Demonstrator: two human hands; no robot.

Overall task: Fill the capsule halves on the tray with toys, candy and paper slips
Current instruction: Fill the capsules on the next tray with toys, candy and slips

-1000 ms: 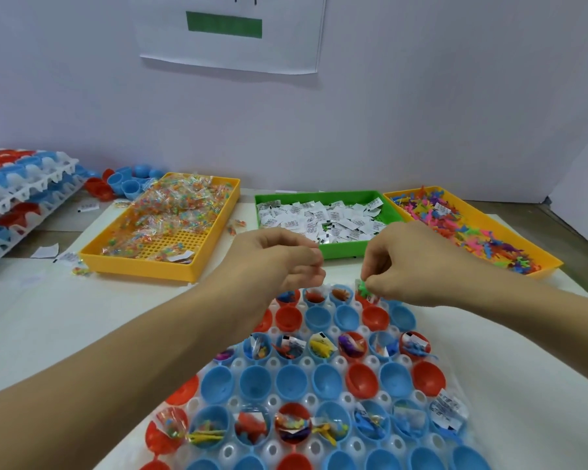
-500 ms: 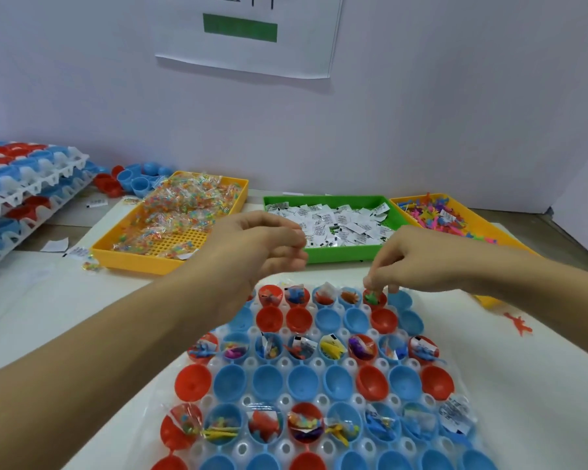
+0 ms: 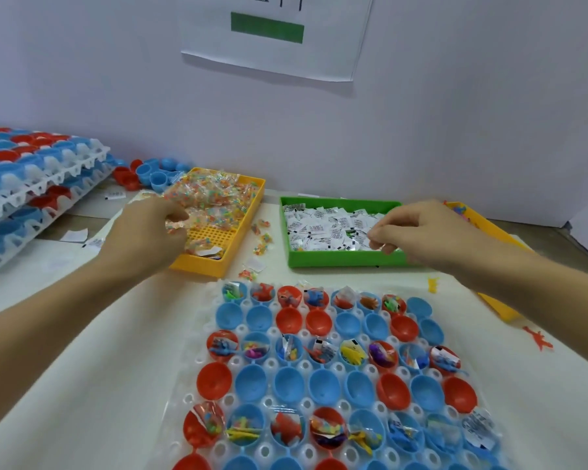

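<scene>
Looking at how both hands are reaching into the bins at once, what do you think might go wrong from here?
1. The left hand pinches a candy packet from a heaped yellow bin; packets already lie spilled on the table beside it, so more may scatter.
2. The right hand picks in the green bin of densely piled paper slips; it may lift several at once.
3. In the capsule tray, filled rows alternate with empty ones, so an item could land in an already filled half.

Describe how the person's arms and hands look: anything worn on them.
Both forearms are bare all the way to the frame edges: no sleeves show. The left hand and right hand wear no gloves, and no rings, watch or bands are visible.
</scene>
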